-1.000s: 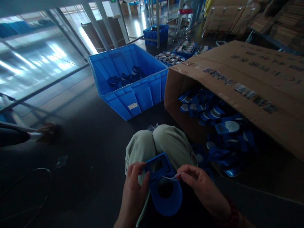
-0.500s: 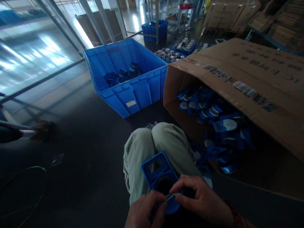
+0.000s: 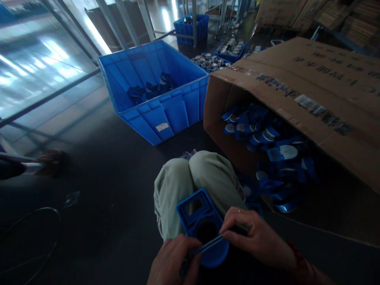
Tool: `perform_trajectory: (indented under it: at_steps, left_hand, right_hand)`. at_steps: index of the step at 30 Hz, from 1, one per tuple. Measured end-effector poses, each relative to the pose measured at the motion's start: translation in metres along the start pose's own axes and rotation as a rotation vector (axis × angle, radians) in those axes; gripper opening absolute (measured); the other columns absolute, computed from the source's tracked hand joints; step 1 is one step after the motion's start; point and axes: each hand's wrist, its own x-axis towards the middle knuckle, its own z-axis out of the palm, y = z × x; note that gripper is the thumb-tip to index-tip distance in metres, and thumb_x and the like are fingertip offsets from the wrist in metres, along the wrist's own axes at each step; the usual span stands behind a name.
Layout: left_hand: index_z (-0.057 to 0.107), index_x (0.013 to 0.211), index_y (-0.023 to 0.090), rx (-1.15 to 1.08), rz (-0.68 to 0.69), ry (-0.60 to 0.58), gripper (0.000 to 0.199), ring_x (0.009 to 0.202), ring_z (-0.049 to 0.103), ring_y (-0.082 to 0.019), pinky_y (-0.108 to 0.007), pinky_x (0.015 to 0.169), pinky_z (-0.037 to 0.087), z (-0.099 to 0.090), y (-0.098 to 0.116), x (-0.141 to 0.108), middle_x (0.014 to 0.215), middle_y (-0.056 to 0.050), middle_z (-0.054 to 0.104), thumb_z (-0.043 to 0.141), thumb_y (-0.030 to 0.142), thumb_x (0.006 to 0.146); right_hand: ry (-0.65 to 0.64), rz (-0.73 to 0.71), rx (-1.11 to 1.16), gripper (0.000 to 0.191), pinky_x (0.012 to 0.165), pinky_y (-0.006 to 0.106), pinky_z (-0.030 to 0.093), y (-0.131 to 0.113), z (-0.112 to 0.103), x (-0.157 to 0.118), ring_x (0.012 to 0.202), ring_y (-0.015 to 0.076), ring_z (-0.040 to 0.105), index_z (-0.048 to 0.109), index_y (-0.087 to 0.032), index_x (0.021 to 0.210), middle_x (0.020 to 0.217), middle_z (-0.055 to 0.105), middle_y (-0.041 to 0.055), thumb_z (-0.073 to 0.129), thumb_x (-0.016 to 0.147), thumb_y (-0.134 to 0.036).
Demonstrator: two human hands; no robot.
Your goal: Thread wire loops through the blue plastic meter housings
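A blue plastic housing (image 3: 194,221) with a rectangular window and a dark round opening lies on the person's lap (image 3: 208,170). Across its rounded lower end runs a thin pale strip (image 3: 209,244). My left hand (image 3: 176,259) pinches the strip's left end between thumb and fingers. The other end is pinched by my right hand (image 3: 252,237), which wears a ring. Both hands are just over the housing's lower part; whether the strip touches it, I cannot tell.
A large blue bin (image 3: 178,107) holding blue parts stands ahead. To the right, a cardboard box (image 3: 297,83) lies open with several blue housings (image 3: 283,153) inside. Trays of small parts (image 3: 210,62) are behind. A person's foot (image 3: 50,162) is at the left.
My hands have moved apart, the left one down and left, the right one slightly up and right. More of the pale strip shows between them, and it looks straighter.
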Motion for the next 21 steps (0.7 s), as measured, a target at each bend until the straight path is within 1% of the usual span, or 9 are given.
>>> perform_trajectory:
  at_steps: [3,7,9,11,13,14,16,18,21]
  left_hand:
    - [0.065,0.084,0.025,-0.119,-0.116,-0.072,0.011,0.069,0.068,-0.012,-0.019,0.062,0.055,-0.007,-0.01,-0.004,0.078,0.0,0.069,0.055,0.023,0.087]
    - [0.069,0.088,0.026,-0.248,-0.246,-0.014,0.015,0.08,0.068,-0.015,-0.023,0.071,0.056,-0.011,-0.012,-0.005,0.089,-0.003,0.07,0.055,0.029,0.088]
    - [0.07,0.091,0.026,-0.323,-0.376,-0.008,0.017,0.079,0.068,-0.017,-0.025,0.071,0.056,-0.011,-0.012,-0.002,0.087,-0.003,0.071,0.056,0.034,0.087]
    - [0.069,0.096,0.024,-0.412,-0.544,0.013,0.022,0.078,0.068,-0.019,-0.028,0.07,0.056,-0.008,-0.013,0.003,0.086,-0.004,0.072,0.059,0.04,0.085]
    - [0.067,0.094,0.02,-0.453,-0.679,0.094,0.028,0.078,0.068,-0.02,-0.03,0.07,0.056,-0.004,-0.017,0.01,0.085,-0.005,0.072,0.062,0.045,0.082]
    - [0.066,0.092,0.019,-0.446,-0.713,0.142,0.03,0.077,0.068,-0.021,-0.03,0.069,0.055,-0.002,-0.019,0.014,0.082,-0.005,0.072,0.063,0.047,0.08]
    - [0.063,0.085,0.018,-0.392,-0.733,0.236,0.032,0.072,0.067,-0.021,-0.031,0.067,0.054,0.003,-0.023,0.021,0.076,-0.003,0.071,0.064,0.049,0.078]
    - [0.062,0.083,0.019,-0.325,-0.746,0.322,0.033,0.069,0.067,-0.021,-0.032,0.065,0.053,0.007,-0.024,0.028,0.073,-0.003,0.07,0.064,0.051,0.077]
    - [0.062,0.082,0.02,-0.251,-0.771,0.383,0.032,0.067,0.067,-0.022,-0.033,0.064,0.052,0.011,-0.021,0.033,0.072,-0.002,0.07,0.063,0.051,0.077]
  right_hand:
    - [0.052,0.065,0.025,0.024,0.075,0.03,0.046,0.003,-0.002,0.005,0.078,0.0163,0.063,0.07,-0.018,0.081,0.082,0.068,0.0039,0.063,0.084,-0.04]
    - [0.11,0.149,0.058,0.029,0.066,0.027,0.046,0.008,0.0,0.019,0.068,0.0146,0.059,0.068,-0.017,0.076,0.071,0.066,0.0015,0.066,0.08,-0.045]
    - [0.137,0.176,0.066,0.032,0.061,0.026,0.045,0.009,0.002,0.028,0.062,0.0129,0.056,0.066,-0.017,0.075,0.067,0.064,0.0001,0.065,0.08,-0.048]
    - [0.171,0.168,0.051,0.031,0.06,0.025,0.044,0.008,0.005,0.038,0.062,0.0125,0.056,0.064,-0.017,0.073,0.067,0.064,0.0,0.064,0.081,-0.047]
    - [0.227,0.15,-0.004,0.029,0.059,0.024,0.044,0.007,0.009,0.048,0.062,0.0125,0.057,0.062,-0.017,0.071,0.068,0.065,0.0001,0.062,0.083,-0.044]
    - [0.259,0.147,-0.049,0.028,0.058,0.024,0.043,0.006,0.011,0.053,0.061,0.0122,0.057,0.061,-0.017,0.07,0.067,0.065,-0.0001,0.061,0.084,-0.042]
    - [0.329,0.148,-0.157,0.027,0.057,0.024,0.041,0.005,0.015,0.06,0.058,0.0119,0.057,0.06,-0.018,0.069,0.065,0.065,-0.0008,0.06,0.084,-0.04]
    - [0.385,0.14,-0.26,0.027,0.058,0.025,0.04,0.005,0.019,0.066,0.059,0.0128,0.059,0.059,-0.019,0.069,0.065,0.065,-0.0009,0.059,0.085,-0.039]
    - [0.429,0.119,-0.39,0.026,0.062,0.026,0.04,0.006,0.024,0.071,0.064,0.015,0.062,0.058,-0.02,0.07,0.067,0.067,-0.0007,0.057,0.087,-0.04]
